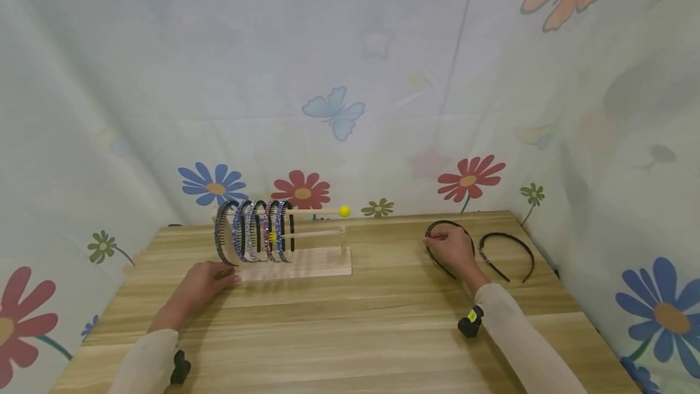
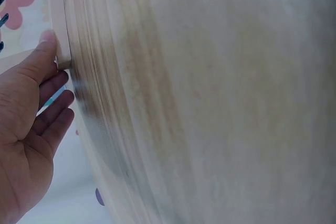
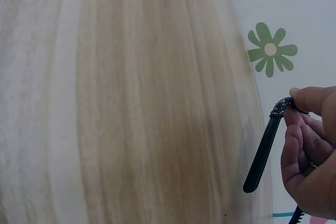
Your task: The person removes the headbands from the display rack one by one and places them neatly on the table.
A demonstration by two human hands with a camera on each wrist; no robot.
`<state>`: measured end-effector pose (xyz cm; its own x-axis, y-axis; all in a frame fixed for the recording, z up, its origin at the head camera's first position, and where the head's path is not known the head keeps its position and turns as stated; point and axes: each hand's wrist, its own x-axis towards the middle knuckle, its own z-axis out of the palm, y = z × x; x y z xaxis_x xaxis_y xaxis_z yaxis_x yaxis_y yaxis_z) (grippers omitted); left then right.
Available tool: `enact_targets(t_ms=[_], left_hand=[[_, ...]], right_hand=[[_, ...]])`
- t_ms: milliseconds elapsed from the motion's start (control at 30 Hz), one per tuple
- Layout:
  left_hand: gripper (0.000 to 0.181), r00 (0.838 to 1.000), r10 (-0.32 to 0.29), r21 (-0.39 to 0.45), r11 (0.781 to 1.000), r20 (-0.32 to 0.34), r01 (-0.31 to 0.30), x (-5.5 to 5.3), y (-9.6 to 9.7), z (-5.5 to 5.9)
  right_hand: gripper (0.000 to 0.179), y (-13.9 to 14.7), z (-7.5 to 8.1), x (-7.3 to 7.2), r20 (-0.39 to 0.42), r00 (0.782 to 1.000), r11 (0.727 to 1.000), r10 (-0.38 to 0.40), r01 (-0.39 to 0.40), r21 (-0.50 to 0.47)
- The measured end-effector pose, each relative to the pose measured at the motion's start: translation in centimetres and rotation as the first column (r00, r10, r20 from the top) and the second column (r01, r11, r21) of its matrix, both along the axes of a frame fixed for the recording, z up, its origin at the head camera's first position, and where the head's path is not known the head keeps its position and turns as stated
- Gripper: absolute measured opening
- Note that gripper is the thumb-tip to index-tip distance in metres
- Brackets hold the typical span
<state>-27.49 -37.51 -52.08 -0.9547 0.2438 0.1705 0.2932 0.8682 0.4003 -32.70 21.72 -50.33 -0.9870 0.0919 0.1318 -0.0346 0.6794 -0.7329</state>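
Observation:
A wooden headband stand point(image 1: 319, 263) on the left of the table carries several headbands, among them a glittery blue headband point(image 1: 281, 233) and a black headband point(image 1: 219, 233) at the left end. My left hand point(image 1: 201, 286) holds the near left corner of the stand's base; in the left wrist view the thumb lies on the base point(image 2: 62, 24) and the index finger sits at its edge. Over on the right, my right hand point(image 1: 454, 251) pinches a black headband point(image 3: 262, 153) between thumb and fingers. Its dark sparkly part shows at the fingertips, and the palm hides part of it.
Another black headband point(image 1: 514, 237) lies at the table's right side. The stand's two bars end in yellow balls, one ball point(image 1: 344, 211) pointing right. A patterned cloth point(image 1: 333, 157) hangs behind the wood-grain table point(image 1: 339, 333).

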Motion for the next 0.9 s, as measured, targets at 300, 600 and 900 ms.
enact_targets(t_ms=[300, 600, 900], left_hand=[[0.027, 1.0, 0.0, 0.0, 1.0, 0.005, 0.0, 0.1, 0.2, 0.1], [0.026, 1.0, 0.002, -0.016, 1.0, -0.012, -0.002, 0.0, 0.1, 0.1], [0.025, 1.0, 0.003, -0.009, 1.0, 0.009, -0.003, 0.0, 0.1, 0.1]], right_hand=[[0.028, 0.3, -0.7, -0.1, 0.009, 1.0, 1.0, 0.017, -0.017, 0.024], [0.033, 0.4, -1.5, -0.3, 0.035, 0.999, 1.0, 0.015, -0.015, -0.002], [0.033, 0.6, -1.9, -0.4, 0.012, 1.0, 1.0, 0.028, -0.028, -0.009]])
